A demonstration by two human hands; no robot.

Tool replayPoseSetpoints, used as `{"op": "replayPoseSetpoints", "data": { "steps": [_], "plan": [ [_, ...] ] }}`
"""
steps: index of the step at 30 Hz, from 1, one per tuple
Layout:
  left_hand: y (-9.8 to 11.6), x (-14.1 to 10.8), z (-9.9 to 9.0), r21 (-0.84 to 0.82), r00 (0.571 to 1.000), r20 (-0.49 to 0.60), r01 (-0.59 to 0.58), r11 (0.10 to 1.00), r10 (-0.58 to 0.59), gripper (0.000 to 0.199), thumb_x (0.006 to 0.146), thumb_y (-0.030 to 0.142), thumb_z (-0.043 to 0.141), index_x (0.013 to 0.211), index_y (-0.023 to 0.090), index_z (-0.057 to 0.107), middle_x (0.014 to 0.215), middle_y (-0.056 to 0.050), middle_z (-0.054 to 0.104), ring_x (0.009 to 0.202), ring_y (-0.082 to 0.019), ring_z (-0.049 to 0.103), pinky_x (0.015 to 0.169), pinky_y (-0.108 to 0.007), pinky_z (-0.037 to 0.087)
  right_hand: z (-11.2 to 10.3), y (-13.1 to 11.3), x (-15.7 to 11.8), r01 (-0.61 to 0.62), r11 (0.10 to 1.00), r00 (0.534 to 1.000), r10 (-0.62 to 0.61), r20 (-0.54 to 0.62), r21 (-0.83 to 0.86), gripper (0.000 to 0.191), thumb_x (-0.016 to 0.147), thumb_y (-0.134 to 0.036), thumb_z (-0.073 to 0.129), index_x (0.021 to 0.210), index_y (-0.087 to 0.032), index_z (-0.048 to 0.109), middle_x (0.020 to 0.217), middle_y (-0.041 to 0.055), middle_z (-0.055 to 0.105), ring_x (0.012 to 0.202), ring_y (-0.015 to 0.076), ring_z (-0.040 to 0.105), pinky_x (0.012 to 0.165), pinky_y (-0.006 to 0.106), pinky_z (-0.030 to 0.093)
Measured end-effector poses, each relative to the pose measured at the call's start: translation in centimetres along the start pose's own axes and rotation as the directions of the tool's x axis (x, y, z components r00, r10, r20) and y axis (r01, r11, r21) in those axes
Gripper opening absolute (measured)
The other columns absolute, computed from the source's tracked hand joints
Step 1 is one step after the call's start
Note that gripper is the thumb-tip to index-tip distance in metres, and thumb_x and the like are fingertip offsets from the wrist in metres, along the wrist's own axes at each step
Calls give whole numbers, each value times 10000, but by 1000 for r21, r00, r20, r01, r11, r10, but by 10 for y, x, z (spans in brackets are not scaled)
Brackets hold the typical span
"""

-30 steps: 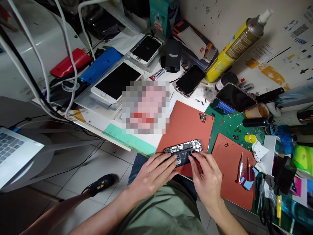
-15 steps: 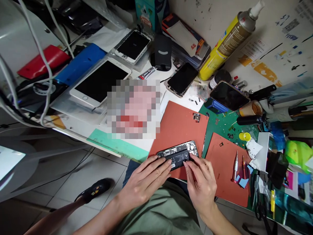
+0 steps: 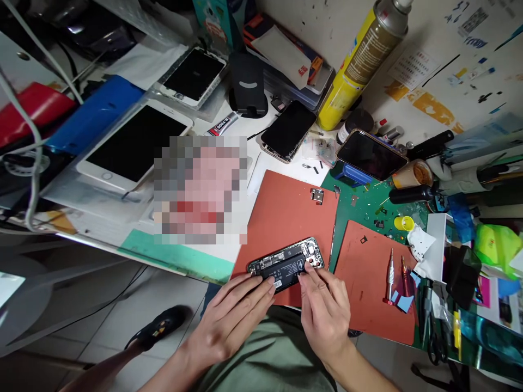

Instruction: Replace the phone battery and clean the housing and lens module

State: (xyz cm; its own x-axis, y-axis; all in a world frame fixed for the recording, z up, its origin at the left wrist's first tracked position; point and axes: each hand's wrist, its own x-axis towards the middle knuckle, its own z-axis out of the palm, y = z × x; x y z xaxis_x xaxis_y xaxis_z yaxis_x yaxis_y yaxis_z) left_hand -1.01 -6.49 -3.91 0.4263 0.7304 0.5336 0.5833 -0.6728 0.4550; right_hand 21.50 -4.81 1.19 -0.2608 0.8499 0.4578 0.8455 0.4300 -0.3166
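mat: orange mat [image 3: 286, 212], phone on its near part | L hand [image 3: 235, 318]: flat, unclenched, fingers over phone's left end | R hand [image 3: 327, 310]: thumb/index together at right end, can't tell if grasping anything | open phone [image 3: 286, 254]: just ahead of both hands, long axis left-right, right end farther out; both touching, neither nearer | battery [image 3: 288, 270]: inside phone, between fingertips

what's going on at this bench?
A person has both hands on an opened phone, its battery and boards exposed. The left hand lies flat along its near edge; the right hand has its fingertips at the battery's other end. Two screwdrivers lie on the mat to the right.
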Motion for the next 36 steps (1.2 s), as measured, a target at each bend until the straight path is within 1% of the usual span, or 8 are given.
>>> {"op": "replayPoseSetpoints", "data": {
  "steps": [6,11,17,21,24,27,31,36],
  "plan": [
    [-2,-7,2,26,1000,15,10,1000,-11,407,961,73,713,1350,190,726,1306,-85,793,1217,-255,724,1161,-466,551,-2,2,-3,99,987,991,-86,101,-124,360,993,-25,573,1283,-169,730,1315,96,788,1082,298,726,853,420,532],
    [-2,-9,0,13,1000,23,7,1000,-7,401,986,77,680,1374,178,709,1325,-95,784,1257,-262,715,1182,-464,530,0,1,-1,86,989,993,-75,93,-118,363,992,-16,542,1271,-141,738,1304,89,793,1052,293,695,853,422,527],
    [1,3,-3,15,999,45,23,1000,-24,383,1007,93,684,1381,174,702,1296,-84,796,1317,-241,697,1235,-430,475,0,1,-2,73,993,994,-65,85,-94,339,973,-14,578,1263,-90,738,1301,112,792,1057,309,651,853,430,530],
    [3,12,-6,2,999,35,-3,1000,3,349,985,35,682,1326,96,727,1306,-111,788,1345,-252,669,1224,-437,479,-1,2,-4,71,994,996,-67,55,-78,329,957,-25,620,1264,-70,732,1243,143,807,1046,328,652,827,449,543],
    [5,18,-8,-7,999,39,-28,1000,28,346,952,5,707,1293,50,735,1319,-142,778,1357,-272,648,1214,-458,479,-1,3,-6,90,994,994,-86,73,-54,349,940,-5,650,1278,-56,722,1259,164,795,1081,341,661,862,468,548],
    [7,25,-11,40,1000,28,-2,999,1,360,936,46,766,1293,32,721,1307,-150,783,1314,-264,658,1200,-445,482,-2,3,-4,83,997,995,-83,63,-5,398,912,23,699,1301,-61,704,1252,184,778,1085,331,661,894,471,558],
    [10,38,-13,115,998,33,56,992,-60,340,978,144,768,1294,32,712,1274,-140,799,1233,-251,682,1146,-422,502,-5,2,11,41,989,998,-47,41,143,418,886,69,732,1280,-61,689,1106,182,737,1004,283,637,847,444,572],
    [9,47,-16,75,995,59,77,994,-81,340,994,176,759,1308,57,708,1335,-133,775,1201,-270,689,1079,-447,526,-6,3,35,-66,969,984,24,177,239,382,959,16,675,1318,-112,673,1070,134,639,982,245,577,819,406,551]
  ]
}}
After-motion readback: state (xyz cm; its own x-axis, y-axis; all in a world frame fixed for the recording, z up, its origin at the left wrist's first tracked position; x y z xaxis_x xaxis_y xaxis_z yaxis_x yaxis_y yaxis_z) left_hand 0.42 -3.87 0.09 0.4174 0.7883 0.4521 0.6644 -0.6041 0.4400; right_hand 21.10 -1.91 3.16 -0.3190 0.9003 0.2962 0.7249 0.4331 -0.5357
